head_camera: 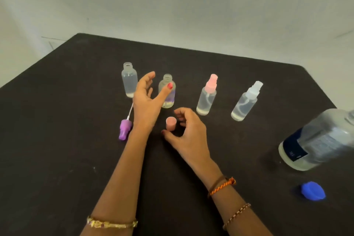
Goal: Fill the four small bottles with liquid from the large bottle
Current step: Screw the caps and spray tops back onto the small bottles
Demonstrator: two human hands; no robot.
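Note:
Four small clear bottles stand in a row on the black table (pixel 76 140). The far-left bottle (pixel 129 80) is uncapped. The second bottle (pixel 167 92), also uncapped, stands just behind my left hand (pixel 146 101), whose fingers are spread open around it without gripping. A third bottle (pixel 206 96) carries a pink spray top, a fourth (pixel 245 101) a white one. My right hand (pixel 188 132) hovers with loosely curled fingers beside a small pink cap (pixel 170 123) standing on the table. The large bottle (pixel 318 140) stands at the right, uncapped.
A purple spray top (pixel 125 130) with its tube lies on the table left of my left wrist. The blue lid (pixel 313 190) of the large bottle rests near the right front. A pale wall rises behind the table's far edge.

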